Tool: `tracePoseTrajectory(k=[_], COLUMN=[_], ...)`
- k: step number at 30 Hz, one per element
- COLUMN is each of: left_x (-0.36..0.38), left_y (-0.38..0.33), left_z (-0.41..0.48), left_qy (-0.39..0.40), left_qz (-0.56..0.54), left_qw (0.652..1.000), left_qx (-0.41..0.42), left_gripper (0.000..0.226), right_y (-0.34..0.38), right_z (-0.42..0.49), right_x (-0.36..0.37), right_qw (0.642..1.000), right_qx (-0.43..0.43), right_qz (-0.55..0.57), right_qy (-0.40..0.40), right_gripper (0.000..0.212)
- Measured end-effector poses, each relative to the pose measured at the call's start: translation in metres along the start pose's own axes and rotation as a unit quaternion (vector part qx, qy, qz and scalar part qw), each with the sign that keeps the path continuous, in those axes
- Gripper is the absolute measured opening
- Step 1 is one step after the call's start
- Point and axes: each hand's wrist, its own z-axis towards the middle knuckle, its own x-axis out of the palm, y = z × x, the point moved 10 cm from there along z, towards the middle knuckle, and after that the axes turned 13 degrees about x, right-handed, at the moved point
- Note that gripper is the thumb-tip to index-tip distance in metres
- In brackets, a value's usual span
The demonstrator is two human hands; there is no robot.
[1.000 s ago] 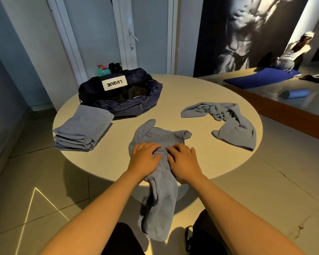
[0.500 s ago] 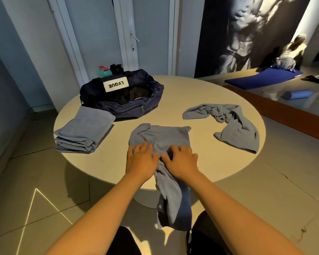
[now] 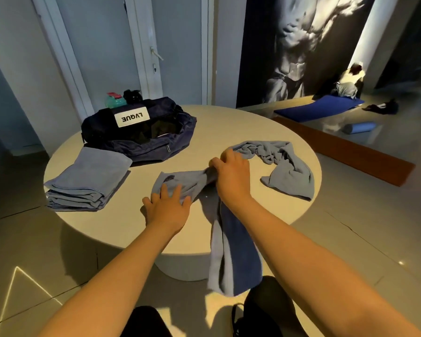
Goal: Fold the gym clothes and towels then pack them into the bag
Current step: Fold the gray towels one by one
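A grey-blue towel (image 3: 231,251) lies on the near part of the round table (image 3: 229,127) and hangs over its front edge. My left hand (image 3: 167,207) presses flat on the towel's left end with spread fingers. My right hand (image 3: 231,173) grips the towel's far right corner, bunching the cloth. A crumpled grey-blue towel (image 3: 289,171) lies to the right, just beyond my right hand. A folded grey-blue stack (image 3: 88,183) sits at the left. The open navy bag (image 3: 141,132) with a white label stands at the back left.
Two bottles (image 3: 122,98) stand behind the bag. A door and white frames rise beyond the table. A mirror at the right shows a blue mat (image 3: 319,108) and a foam roller (image 3: 360,127). Tiled floor surrounds the table; my dark shoes show below.
My right hand has moved up and right and now grips the towel's far corner. My left hand has slid left and flattened on the cloth. The towel's top is pulled out sideways.
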Motion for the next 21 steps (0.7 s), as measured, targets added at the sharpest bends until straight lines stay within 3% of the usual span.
tracePoseTrajectory(k=[2, 4, 6, 9, 11, 12, 14, 16, 18, 21], left_x=[-0.005, -0.007, -0.01, -0.014, -0.016, -0.02, -0.022, -0.015, -0.001, 0.016], left_y=[0.004, 0.015, 0.024, 0.032, 0.027, 0.013, -0.029, -0.061, -0.06, -0.028], left_z=[0.002, -0.008, -0.022, -0.019, -0.007, 0.002, 0.013, 0.005, 0.004, 0.005], left_qy=[0.011, 0.017, 0.025, 0.114, 0.151, 0.112, 0.009, 0.0, 0.003, 0.05], left_qz=[0.009, 0.001, 0.008, 0.073, 0.124, 0.118, -0.003, -0.128, -0.144, -0.098], left_qw=[1.0, 1.0, 0.999, 0.99, 0.98, 0.987, 0.989, 0.962, 0.96, 0.987], left_qx=[0.002, -0.017, -0.031, -0.05, -0.038, 0.002, 0.147, 0.241, 0.241, 0.115], left_gripper=[0.058, 0.056, 0.057, 0.049, 0.049, 0.045, 0.034, 0.031, 0.039, 0.066], right_y=[0.015, 0.009, -0.018, -0.062, -0.065, -0.06, -0.055, -0.059, -0.076, -0.101], right_z=[0.013, 0.017, 0.007, -0.028, -0.044, -0.049, -0.056, -0.058, -0.057, -0.056], right_x=[-0.026, -0.006, 0.027, 0.071, 0.078, 0.076, 0.071, 0.063, 0.051, 0.043], right_qw=[0.994, 0.996, 0.992, 0.964, 0.97, 0.973, 0.972, 0.977, 0.991, 0.992], right_qx=[-0.004, 0.019, 0.057, 0.093, 0.075, 0.059, 0.039, 0.027, 0.03, 0.071], right_qz=[0.094, 0.089, -0.034, -0.091, -0.029, 0.001, 0.043, 0.037, -0.005, -0.042], right_qy=[-0.051, 0.021, 0.11, 0.233, 0.23, 0.221, 0.23, 0.21, 0.132, 0.099], right_gripper=[0.011, 0.013, 0.026, 0.036, 0.032, 0.028, 0.019, 0.02, 0.019, 0.016])
